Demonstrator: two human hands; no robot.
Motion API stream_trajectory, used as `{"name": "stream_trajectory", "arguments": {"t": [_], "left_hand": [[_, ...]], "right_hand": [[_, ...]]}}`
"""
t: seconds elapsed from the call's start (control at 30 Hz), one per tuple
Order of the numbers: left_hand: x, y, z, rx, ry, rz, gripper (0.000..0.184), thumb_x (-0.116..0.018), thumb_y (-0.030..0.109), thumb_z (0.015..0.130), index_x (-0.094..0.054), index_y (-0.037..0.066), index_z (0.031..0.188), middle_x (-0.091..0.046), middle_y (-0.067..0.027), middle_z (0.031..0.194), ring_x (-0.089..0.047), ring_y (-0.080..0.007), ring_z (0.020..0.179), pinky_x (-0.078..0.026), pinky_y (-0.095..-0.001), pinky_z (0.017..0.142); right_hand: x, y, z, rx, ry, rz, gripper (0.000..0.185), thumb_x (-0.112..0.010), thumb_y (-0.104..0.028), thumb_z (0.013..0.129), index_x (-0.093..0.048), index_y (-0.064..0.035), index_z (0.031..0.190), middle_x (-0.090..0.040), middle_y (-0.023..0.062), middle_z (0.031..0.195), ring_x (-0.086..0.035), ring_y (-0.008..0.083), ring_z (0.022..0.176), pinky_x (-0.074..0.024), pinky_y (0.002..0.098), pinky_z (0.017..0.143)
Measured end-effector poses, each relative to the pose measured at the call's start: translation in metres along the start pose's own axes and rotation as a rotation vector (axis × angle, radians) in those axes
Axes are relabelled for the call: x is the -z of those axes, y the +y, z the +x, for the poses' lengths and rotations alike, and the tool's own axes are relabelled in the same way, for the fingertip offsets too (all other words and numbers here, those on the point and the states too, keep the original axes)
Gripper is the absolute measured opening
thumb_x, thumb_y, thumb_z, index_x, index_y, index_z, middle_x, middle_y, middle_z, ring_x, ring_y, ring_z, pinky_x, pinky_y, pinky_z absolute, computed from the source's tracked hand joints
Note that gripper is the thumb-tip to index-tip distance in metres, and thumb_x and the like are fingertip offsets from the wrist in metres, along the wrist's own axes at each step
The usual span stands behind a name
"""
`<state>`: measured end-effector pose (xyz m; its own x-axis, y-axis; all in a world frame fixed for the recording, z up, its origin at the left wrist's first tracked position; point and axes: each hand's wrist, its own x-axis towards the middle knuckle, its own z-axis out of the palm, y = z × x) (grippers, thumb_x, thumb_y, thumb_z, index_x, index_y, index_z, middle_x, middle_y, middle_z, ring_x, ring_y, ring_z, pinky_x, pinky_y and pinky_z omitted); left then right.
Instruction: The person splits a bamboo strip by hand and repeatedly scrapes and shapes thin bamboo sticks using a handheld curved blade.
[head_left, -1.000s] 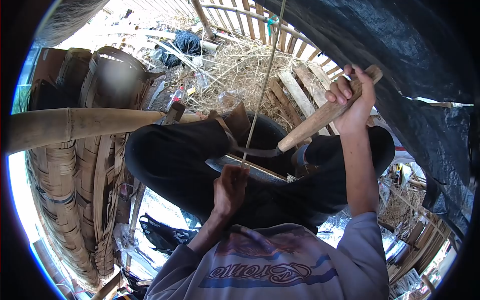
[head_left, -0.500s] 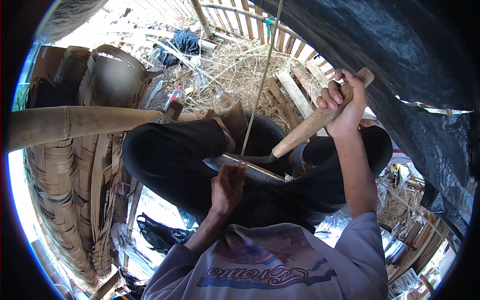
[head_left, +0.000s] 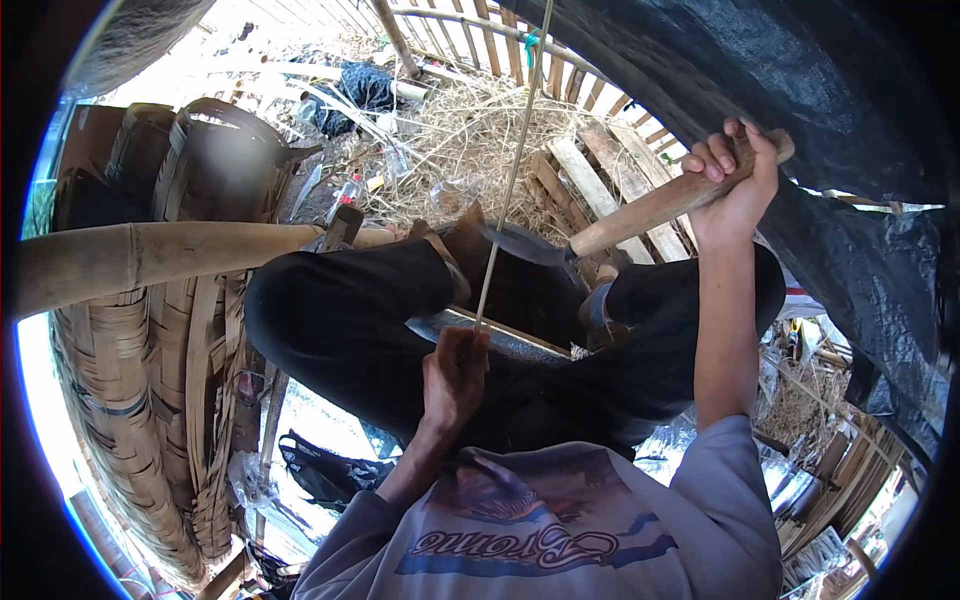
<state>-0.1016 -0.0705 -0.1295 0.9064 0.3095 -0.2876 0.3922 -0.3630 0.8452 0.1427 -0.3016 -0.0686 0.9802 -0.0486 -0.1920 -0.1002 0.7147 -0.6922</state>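
Note:
My right hand (head_left: pixel 735 190) is wrapped round the thick wooden handle of a knife (head_left: pixel 660 210), raised to the right above my knee. Its dark curved blade (head_left: pixel 527 247) points left and meets or crosses a thin bamboo strip (head_left: pixel 507 200) partway up; whether it touches cannot be told. Closed on the strip's lower end is my left hand (head_left: pixel 455 375), held close to my lap. From there the strip runs up and slightly right, past the top of the view. A dark tub (head_left: pixel 535 300) stands between my legs, with a board edge (head_left: pixel 520 340) across its near side.
Woven bamboo baskets (head_left: pixel 130 400) and a thick bamboo pole (head_left: pixel 170 250) are on the left. Ahead lie straw shavings (head_left: pixel 480 140), planks (head_left: pixel 590 185) and a black plastic bag (head_left: pixel 365 85). Black sheeting (head_left: pixel 800 100) hangs at the right, and a slatted bamboo fence (head_left: pixel 500 45) stands behind.
My right hand has moved up and to the right with the knife. The blade has gone from near my left hand to higher along the strip. My left hand stays almost in place.

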Motion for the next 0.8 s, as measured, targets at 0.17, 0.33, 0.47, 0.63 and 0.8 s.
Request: {"name": "stream_trajectory", "arguments": {"t": [0.17, 0.33, 0.47, 0.63, 0.8], "left_hand": [[0.008, -0.002, 0.002, 0.059, -0.083, -0.1, 0.025, -0.047, 0.026, 0.097, -0.05, 0.003, 0.087, -0.055, -0.0044, 0.059, -0.048, -0.0076, 0.049, -0.036, -0.0242, 0.046], [0.019, 0.006, 0.008, 0.148, -0.205, -0.372, 0.03, -0.038, 0.03, 0.1, -0.051, 0.007, 0.086, -0.049, 0.0004, 0.059, -0.034, -0.0031, 0.044, -0.028, -0.02, 0.042], [0.025, 0.007, 0.009, 0.298, -0.25, -0.617, 0.03, -0.038, 0.032, 0.1, -0.05, 0.009, 0.086, -0.042, 0.004, 0.057, -0.032, -0.0022, 0.046, -0.025, -0.0189, 0.042], [0.028, 0.01, 0.012, 0.367, -0.231, -0.752, 0.028, -0.039, 0.033, 0.1, -0.048, 0.011, 0.085, -0.036, 0.0061, 0.056, -0.027, -0.0014, 0.043, -0.019, -0.0191, 0.037], [0.032, 0.009, 0.011, 0.449, -0.307, -0.92, 0.025, -0.039, 0.033, 0.1, -0.046, 0.014, 0.085, -0.029, 0.0082, 0.057, -0.024, -0.0022, 0.043, -0.018, -0.0194, 0.038]], "right_hand": [[0.015, -0.017, 0.001, 0.147, 0.0, 0.082, 0.02, -0.057, -0.029, 0.081, -0.05, -0.0104, 0.08, -0.034, -0.002, 0.054, -0.034, 0.01, 0.049, -0.0359, 0.0277, 0.058], [0.013, -0.01, -0.009, 0.171, -0.148, 0.149, 0.022, -0.056, -0.033, 0.082, -0.051, -0.0117, 0.08, -0.033, -0.0033, 0.051, -0.033, 0.0089, 0.047, -0.0349, 0.0269, 0.057], [0.009, -0.005, -0.012, 0.173, -0.144, 0.142, 0.025, -0.053, -0.037, 0.084, -0.051, -0.0127, 0.082, -0.032, -0.0037, 0.048, -0.033, 0.0086, 0.045, -0.0348, 0.0267, 0.056], [-0.004, 0.01, -0.029, 0.098, -0.383, 0.054, 0.027, -0.047, -0.041, 0.087, -0.049, -0.0133, 0.088, -0.034, -0.0033, 0.047, -0.034, 0.0098, 0.043, -0.0354, 0.0279, 0.052], [-0.006, 0.002, -0.017, 0.102, -0.237, 0.086, 0.026, -0.046, -0.038, 0.086, -0.049, -0.0123, 0.085, -0.032, -0.0037, 0.047, -0.033, 0.0105, 0.043, -0.0345, 0.0273, 0.051]]}}
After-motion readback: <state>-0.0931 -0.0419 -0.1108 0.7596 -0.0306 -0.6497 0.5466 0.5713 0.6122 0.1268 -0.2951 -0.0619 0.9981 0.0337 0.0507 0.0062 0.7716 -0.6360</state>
